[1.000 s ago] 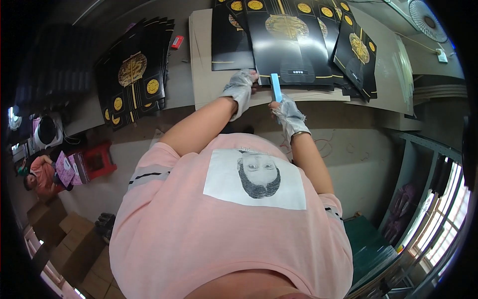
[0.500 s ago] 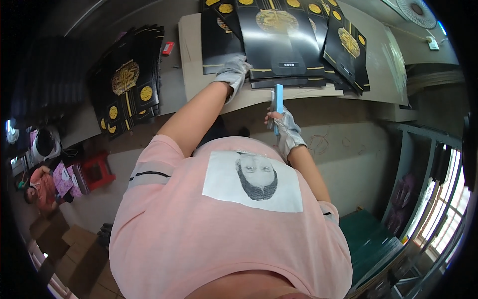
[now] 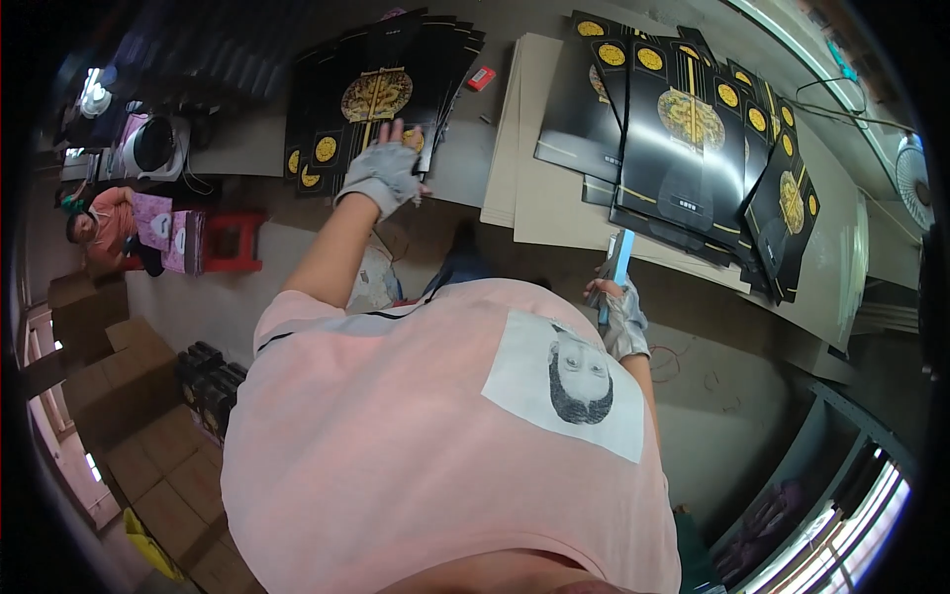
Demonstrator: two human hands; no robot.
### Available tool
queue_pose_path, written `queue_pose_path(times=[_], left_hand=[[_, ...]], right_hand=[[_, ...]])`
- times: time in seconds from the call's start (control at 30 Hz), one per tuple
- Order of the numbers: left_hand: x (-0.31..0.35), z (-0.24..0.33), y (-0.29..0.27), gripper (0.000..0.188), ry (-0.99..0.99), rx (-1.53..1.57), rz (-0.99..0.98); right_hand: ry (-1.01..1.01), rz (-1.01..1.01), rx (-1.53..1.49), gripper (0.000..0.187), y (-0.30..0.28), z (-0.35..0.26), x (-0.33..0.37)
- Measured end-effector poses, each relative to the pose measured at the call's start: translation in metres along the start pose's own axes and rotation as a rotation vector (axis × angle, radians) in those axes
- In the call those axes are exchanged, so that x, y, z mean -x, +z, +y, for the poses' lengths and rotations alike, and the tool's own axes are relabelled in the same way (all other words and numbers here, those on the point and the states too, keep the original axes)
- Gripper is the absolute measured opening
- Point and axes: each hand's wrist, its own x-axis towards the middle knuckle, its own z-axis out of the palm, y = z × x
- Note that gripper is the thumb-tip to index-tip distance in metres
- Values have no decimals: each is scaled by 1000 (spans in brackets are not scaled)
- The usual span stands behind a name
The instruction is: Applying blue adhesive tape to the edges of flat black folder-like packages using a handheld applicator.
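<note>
In the upper left, the gloved left hand (image 3: 384, 170) is spreading open fingers, gripping nothing, over the stack of flat black-and-gold printed cartons (image 3: 371, 99). At centre right, the gloved right hand (image 3: 618, 312) is closing around a thin blue tool (image 3: 616, 267). The top carton could slide off if it is pushed carelessly.

The pink shirt (image 3: 445, 445) hides the right forearm and most of the floor below. Right hand (image 3: 618, 312) grip on the blue tool (image 3: 616, 267): partly hidden, fingers indistinct. Left hand (image 3: 384, 170) covers the lower edge of the black stack (image 3: 371, 99); prints too small to resolve.
</note>
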Motion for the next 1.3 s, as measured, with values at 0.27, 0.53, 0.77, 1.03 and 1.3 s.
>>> queue_pose_path(times=[0.27, 0.53, 0.77, 1.03, 1.3], left_hand=[[-14, -37, 42, 88, 140, 115, 180], [-10, -64, 38, 50, 411, 154, 282], [-29, -39, -44, 22, 522, 501, 799], [-1, 115, -149, 12, 744, 507, 840], [1, 259, -69, 40, 952, 182, 303]], right_hand=[[-16, -39, -36, 19, 103, -2, -18], [-83, 22, 321, 28, 186, -6, -40], [-146, 82, 180, 25, 158, 23, -50], [-219, 160, -74, 29, 100, -6, -3], [-172, 377, -433, 28, 12, 17, 25]])
